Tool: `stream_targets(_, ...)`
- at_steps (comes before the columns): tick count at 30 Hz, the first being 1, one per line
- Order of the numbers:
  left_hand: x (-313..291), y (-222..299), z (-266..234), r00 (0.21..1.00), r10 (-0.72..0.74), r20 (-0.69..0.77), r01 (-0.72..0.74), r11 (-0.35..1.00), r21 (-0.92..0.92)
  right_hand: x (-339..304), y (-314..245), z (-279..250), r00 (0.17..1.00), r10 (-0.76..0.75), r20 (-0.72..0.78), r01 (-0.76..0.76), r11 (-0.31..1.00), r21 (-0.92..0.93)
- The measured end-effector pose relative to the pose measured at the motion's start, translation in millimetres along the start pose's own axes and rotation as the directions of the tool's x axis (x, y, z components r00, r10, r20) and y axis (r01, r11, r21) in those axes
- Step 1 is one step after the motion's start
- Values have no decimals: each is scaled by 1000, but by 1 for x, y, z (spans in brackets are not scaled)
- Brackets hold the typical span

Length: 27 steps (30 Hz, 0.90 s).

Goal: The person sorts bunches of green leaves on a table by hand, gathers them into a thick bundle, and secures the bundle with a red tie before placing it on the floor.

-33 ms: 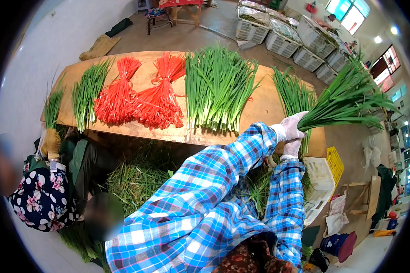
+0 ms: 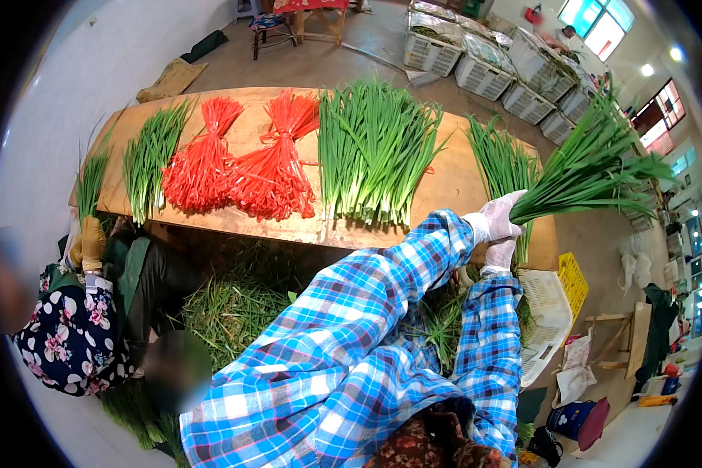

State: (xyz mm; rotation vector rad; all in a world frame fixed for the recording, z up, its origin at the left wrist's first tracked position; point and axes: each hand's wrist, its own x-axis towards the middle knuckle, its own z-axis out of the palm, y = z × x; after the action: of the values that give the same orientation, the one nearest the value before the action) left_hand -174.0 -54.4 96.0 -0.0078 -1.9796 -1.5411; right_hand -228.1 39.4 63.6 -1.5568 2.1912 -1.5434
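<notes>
A loose bunch of garlic chives (image 2: 593,175) sticks out over the right end of the wooden table, leaf tips up and to the right. My left hand (image 2: 495,218), in a white glove, is closed round its stem end. Just below, my right hand (image 2: 501,254), also gloved, is close against the left one; its fingers are mostly hidden, so its grip does not show. Beside both hands, another small bundle of chives (image 2: 501,160) lies on the table (image 2: 454,175). A large pile of chives (image 2: 378,152) lies left of it.
Two tied bundles of red strips (image 2: 277,164) and smaller chive bunches (image 2: 154,160) lie further left. A co-worker's gloved hand (image 2: 92,240) is at the table's left end. Leaf trimmings (image 2: 234,308) heap below the edge. A white crate (image 2: 544,312) stands right, a yellow one (image 2: 573,290) beside it.
The leaf tips of the held bunch have shifted slightly inward to the left. The co-worker's gloved hand at the far left has moved a little. My hands stay in place.
</notes>
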Motion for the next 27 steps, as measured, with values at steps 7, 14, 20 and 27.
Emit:
stream_targets(7, -14, 62, -62, 968, -105, -226, 117, 992, 39, 36, -53, 21, 984, -118, 133, 121, 992, -16)
stream_targets(14, -31, 104, -188, 899, -423, -117, 360, 862, -356, 99, -170, 81, 852, 115, 510, -176, 982, 73)
stream_targets(20, -49, 52, -245, 836, -501, -225, 401, 837, -371, 128, -146, 153, 768, 234, 597, -244, 968, -65)
stream_targets(27, -73, -12, -252, 766, -473, -435, 333, 872, -359, 110, -129, 182, 743, 273, 612, -261, 959, -111)
